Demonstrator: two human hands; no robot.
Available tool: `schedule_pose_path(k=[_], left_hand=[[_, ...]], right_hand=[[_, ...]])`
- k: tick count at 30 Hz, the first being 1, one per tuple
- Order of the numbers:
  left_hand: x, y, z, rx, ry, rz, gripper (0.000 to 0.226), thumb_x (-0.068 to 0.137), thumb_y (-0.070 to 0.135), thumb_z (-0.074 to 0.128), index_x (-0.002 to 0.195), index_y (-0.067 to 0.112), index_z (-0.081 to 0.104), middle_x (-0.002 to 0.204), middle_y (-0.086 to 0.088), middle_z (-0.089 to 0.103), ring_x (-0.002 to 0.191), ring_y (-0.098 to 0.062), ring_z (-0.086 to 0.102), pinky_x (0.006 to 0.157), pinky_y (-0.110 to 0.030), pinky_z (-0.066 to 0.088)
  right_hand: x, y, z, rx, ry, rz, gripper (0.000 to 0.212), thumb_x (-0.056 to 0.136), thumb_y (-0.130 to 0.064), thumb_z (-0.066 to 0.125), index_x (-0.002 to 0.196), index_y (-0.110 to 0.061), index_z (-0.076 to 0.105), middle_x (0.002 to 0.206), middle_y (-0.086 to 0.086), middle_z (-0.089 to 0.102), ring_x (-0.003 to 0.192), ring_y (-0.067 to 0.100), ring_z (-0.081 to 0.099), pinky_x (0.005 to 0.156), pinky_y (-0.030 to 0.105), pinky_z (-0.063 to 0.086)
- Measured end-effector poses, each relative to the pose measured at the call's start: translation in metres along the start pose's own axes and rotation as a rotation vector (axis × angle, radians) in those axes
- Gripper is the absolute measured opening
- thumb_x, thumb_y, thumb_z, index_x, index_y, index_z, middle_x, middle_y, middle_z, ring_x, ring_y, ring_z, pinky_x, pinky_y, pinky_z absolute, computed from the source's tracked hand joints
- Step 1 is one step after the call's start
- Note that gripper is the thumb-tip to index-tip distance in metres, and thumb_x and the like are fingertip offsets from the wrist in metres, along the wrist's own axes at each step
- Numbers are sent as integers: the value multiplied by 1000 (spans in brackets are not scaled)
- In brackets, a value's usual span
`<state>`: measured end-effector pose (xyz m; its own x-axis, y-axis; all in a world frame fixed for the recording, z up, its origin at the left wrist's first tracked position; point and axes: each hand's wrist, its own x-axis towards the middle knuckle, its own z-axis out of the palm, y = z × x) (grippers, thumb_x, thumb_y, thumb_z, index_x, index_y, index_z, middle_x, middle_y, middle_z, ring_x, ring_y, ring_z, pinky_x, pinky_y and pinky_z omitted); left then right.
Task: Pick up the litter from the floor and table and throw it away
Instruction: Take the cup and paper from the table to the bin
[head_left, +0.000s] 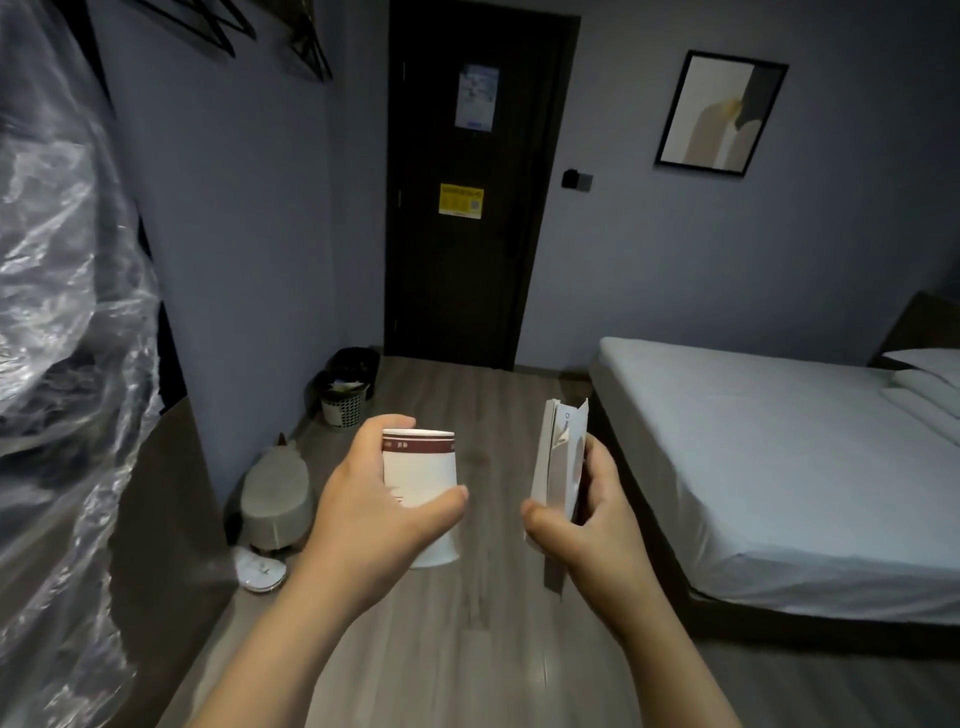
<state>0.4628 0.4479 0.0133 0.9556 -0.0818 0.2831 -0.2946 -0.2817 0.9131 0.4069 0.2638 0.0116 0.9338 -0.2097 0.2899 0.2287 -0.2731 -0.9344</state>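
My left hand (363, 514) grips a white paper cup (421, 478) with a dark red band near its rim, held upright above the wooden floor. My right hand (597, 514) pinches a flattened, torn white cardboard box (558, 457), held on edge between thumb and fingers. Both hands are at about the same height in the middle of the view, a short gap apart. A small waste basket (343, 402) with a dark liner and some litter in it stands on the floor by the left wall, ahead of my left hand.
A grey stool (278, 493) and a white round device (260, 571) sit by the left wall. A bed with white sheets (779, 457) fills the right. A dark door (467, 208) is straight ahead. Clear plastic wrap (62, 312) hangs at the left.
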Motion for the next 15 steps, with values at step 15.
schedule_pose_path(k=[15], left_hand=[[235, -38, 92, 115, 48, 8, 54, 63, 33, 81, 101, 48, 45, 84, 13, 61, 77, 9, 57, 51, -5, 43]], right_hand=[[267, 92, -27, 23, -33, -15, 68, 68, -29, 68, 98, -78, 31, 99, -46, 52, 94, -24, 51, 55, 3, 46]])
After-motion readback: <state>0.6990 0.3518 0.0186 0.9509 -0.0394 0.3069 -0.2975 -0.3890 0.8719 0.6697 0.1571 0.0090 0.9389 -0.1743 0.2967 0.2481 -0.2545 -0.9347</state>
